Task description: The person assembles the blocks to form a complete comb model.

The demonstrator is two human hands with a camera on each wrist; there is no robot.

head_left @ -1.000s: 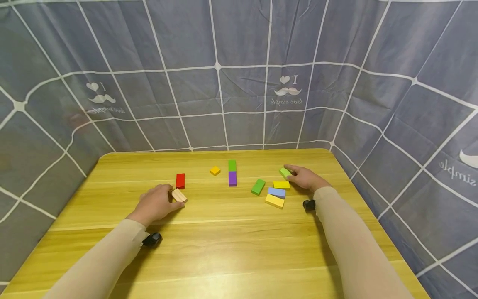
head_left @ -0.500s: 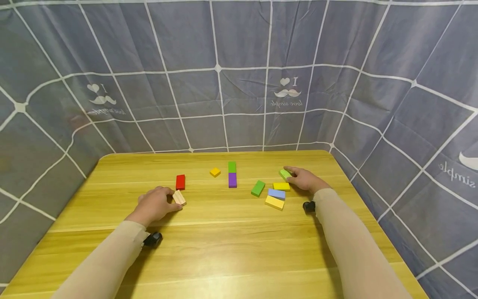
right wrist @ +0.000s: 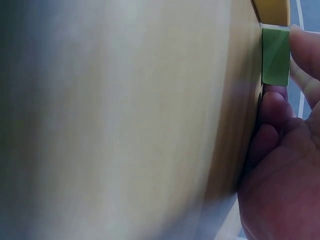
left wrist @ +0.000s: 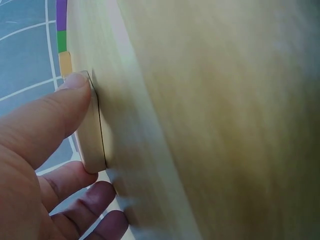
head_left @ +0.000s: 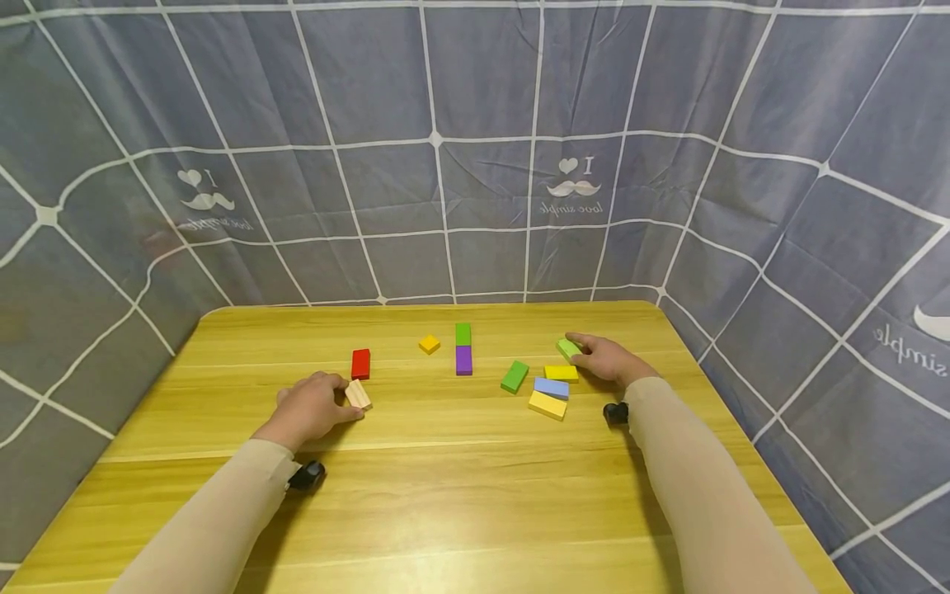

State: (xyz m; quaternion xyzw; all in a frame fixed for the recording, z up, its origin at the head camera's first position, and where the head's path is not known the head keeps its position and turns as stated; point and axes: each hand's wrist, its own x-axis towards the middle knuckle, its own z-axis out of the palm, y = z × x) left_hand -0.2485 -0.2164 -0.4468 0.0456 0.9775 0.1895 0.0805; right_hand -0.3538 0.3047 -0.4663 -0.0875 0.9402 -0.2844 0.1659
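At the left of the table, my left hand (head_left: 308,408) pinches a plain wooden block (head_left: 358,394) between thumb and fingers. The left wrist view shows the thumb at one end of this wooden block (left wrist: 91,135) and a finger at the other. Just beyond it lies a red block (head_left: 360,364). Over on the right, my right hand (head_left: 610,360) holds a light green block (head_left: 568,349) by its ends, low at the tabletop. In the right wrist view the green block (right wrist: 275,57) sits between thumb and fingers, beside a yellow block (right wrist: 274,11).
A green block (head_left: 463,333) and a purple block (head_left: 463,360) lie end to end mid-table. Left of them is a small orange block (head_left: 429,345). Darker green (head_left: 514,377), yellow (head_left: 561,374), blue (head_left: 552,388) and pale yellow (head_left: 547,405) blocks lie near my right hand. A grey curtain (head_left: 482,190) borders the table.
My left hand has turned the wooden block slightly and drawn it a little toward me. The right hand and the other blocks stay put; the head view has shifted slightly.
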